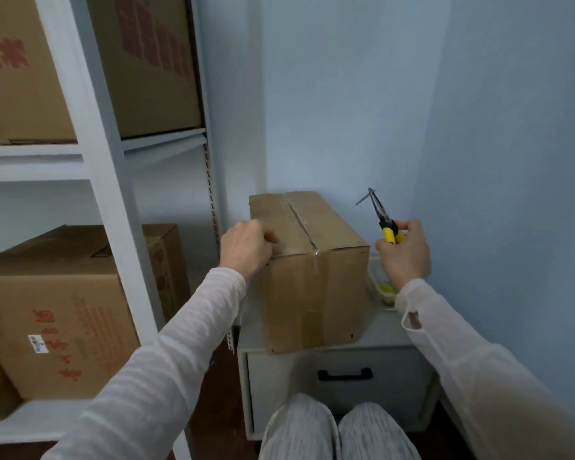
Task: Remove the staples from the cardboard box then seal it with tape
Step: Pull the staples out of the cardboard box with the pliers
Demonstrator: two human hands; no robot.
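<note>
Box (pixel 309 270) sits on a small white cabinet (pixel 346 376), in the corner by the blue wall (pixel 346 111). Clear tape (pixel 301 220) runs along its top seam and down the near face. My left hand (pixel 246 249) rests on the box's near-left top edge, fingers curled over it, holding it. My right hand (pixel 404 252) is raised just right of the box, apart from it, fingers wrapped round the yellow handles of pliers (pixel 384 220), nose pointing up. A thin bent staple (pixel 362 199) sticks out at the tip. Small tray (pixel 380 283) beside the box, below my right wrist; contents unclear. Shelf (pixel 107 180) at left with cartons (pixel 54 310)
</note>
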